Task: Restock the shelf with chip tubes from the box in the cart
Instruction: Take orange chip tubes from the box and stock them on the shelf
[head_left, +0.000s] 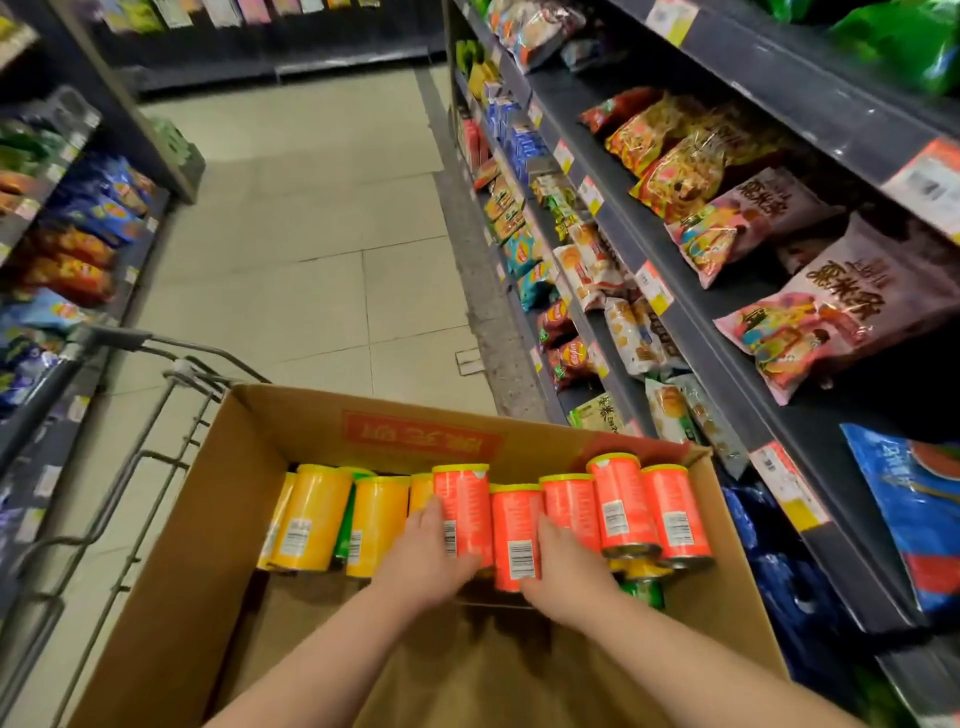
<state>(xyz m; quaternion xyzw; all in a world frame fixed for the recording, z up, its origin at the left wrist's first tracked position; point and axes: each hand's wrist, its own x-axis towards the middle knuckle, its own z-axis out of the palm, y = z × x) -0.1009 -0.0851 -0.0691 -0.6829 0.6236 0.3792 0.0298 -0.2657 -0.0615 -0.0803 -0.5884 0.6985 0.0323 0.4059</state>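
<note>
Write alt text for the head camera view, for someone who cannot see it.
The left hand and right hand each grip one of the red chip tubes lying beside yellow chip tubes in an open cardboard box in a shopping cart. Shelves of snack bags line the supermarket aisle on both sides.
</note>
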